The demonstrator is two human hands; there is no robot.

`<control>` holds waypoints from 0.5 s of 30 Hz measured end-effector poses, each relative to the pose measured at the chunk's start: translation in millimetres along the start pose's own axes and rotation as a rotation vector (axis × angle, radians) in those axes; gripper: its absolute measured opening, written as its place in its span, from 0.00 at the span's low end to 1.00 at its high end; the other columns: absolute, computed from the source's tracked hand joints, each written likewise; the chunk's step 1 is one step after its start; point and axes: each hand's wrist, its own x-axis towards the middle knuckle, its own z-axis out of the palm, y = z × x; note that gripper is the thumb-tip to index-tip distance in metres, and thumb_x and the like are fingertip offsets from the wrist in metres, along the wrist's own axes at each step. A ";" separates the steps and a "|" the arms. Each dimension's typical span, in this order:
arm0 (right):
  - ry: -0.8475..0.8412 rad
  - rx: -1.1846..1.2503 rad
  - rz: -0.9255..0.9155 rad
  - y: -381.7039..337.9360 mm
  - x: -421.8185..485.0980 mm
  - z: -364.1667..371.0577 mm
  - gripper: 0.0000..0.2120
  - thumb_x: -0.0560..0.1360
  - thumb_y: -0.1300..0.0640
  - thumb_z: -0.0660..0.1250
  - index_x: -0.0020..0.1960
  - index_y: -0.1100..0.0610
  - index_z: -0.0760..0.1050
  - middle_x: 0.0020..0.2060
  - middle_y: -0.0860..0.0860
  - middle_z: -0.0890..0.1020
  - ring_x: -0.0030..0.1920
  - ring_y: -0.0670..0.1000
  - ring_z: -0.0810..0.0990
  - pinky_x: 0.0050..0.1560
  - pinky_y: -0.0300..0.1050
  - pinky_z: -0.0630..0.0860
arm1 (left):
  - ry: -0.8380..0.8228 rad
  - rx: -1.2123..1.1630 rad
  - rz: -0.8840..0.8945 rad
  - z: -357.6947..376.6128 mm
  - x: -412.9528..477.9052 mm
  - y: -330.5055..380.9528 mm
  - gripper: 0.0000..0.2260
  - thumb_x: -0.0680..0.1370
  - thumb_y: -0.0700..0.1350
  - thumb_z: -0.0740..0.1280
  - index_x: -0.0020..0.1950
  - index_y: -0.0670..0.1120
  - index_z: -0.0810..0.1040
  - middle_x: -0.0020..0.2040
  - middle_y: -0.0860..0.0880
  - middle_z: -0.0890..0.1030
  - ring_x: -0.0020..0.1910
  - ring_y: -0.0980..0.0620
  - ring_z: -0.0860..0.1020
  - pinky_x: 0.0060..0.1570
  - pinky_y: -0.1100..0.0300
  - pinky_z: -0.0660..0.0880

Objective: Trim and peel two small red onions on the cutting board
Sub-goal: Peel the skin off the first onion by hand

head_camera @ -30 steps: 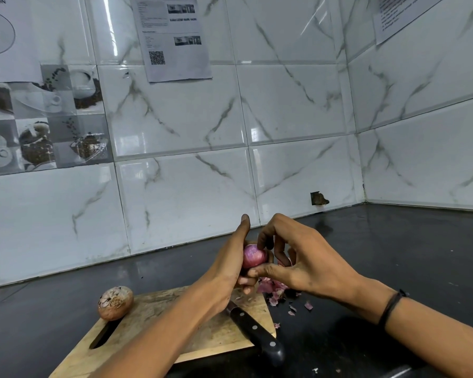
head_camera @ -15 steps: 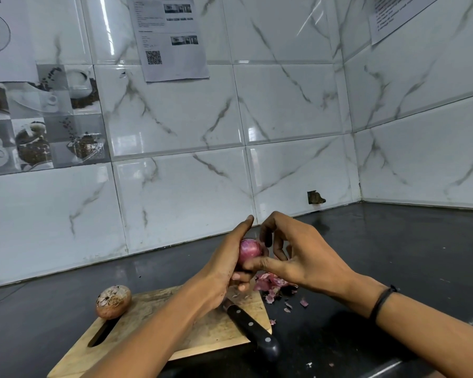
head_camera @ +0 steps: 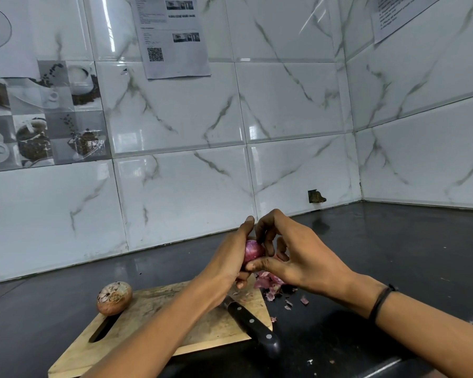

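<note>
Left grip (head_camera: 227,266) is clamping the red onion (head_camera: 253,251) above the board's (head_camera: 153,304) far right corner; I'm seeing right grip (head_camera: 303,257) pinching it from the right.

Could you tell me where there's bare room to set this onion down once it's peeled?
The cutting board is bare between the unpeeled onion and the knife, though the left forearm crosses it. Dark counter is also bare between the right hand and the corner walls. Crowded: the peels off the board's far right corner.
</note>
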 end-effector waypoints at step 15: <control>0.024 -0.090 -0.017 3.4 -0.9 -2.4 0.22 0.71 0.41 0.77 0.56 0.52 0.73 0.46 0.45 0.78 0.44 0.45 0.77 0.41 0.33 0.72 | -0.006 -0.030 -0.033 -3.9 1.9 0.4 0.33 0.80 0.70 0.51 0.35 0.43 0.75 0.22 0.50 0.64 0.20 0.54 0.59 0.21 0.64 0.59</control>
